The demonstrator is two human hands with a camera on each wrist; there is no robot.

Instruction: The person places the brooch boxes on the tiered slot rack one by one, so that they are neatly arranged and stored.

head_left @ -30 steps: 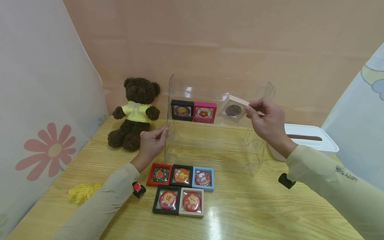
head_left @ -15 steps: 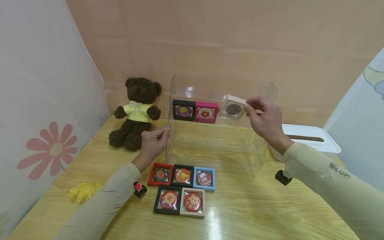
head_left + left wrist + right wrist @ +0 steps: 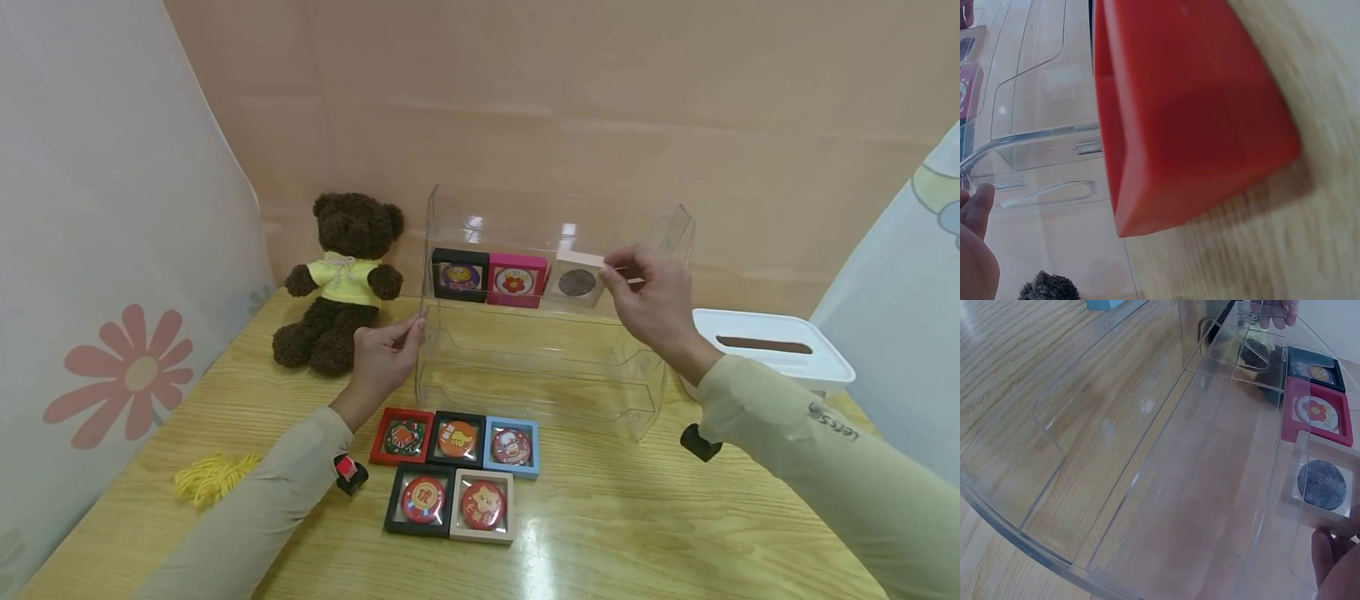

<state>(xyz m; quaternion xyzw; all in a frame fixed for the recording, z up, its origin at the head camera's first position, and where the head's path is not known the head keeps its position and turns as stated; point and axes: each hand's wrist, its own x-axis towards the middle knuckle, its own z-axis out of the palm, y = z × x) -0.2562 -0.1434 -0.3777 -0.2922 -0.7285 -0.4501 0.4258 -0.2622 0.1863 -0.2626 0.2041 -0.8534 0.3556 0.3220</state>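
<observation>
On the top tier of a clear acrylic display rack (image 3: 540,367), my right hand (image 3: 654,304) pinches a cream-framed display box (image 3: 576,279) by its right side. A dark round disc (image 3: 1322,484) shows inside that box in the right wrist view. Left of it on the same tier stand a pink-framed box (image 3: 516,281) with a flower badge and a black-framed box (image 3: 460,276) with a purple badge. My left hand (image 3: 382,358) pinches the rack's left side edge between thumb and fingers.
In front of the rack lie framed badge boxes: red (image 3: 402,436), black (image 3: 455,439), blue (image 3: 512,447), another black (image 3: 420,500) and beige (image 3: 482,506). A brown teddy bear (image 3: 348,283) sits left, yellow cord (image 3: 213,479) lies nearer, and a white tissue box (image 3: 780,343) stands right.
My right hand has moved left and slightly down with the cream-framed box, which is now more upright and closer to the pink one. My left hand stays at the rack's edge.
</observation>
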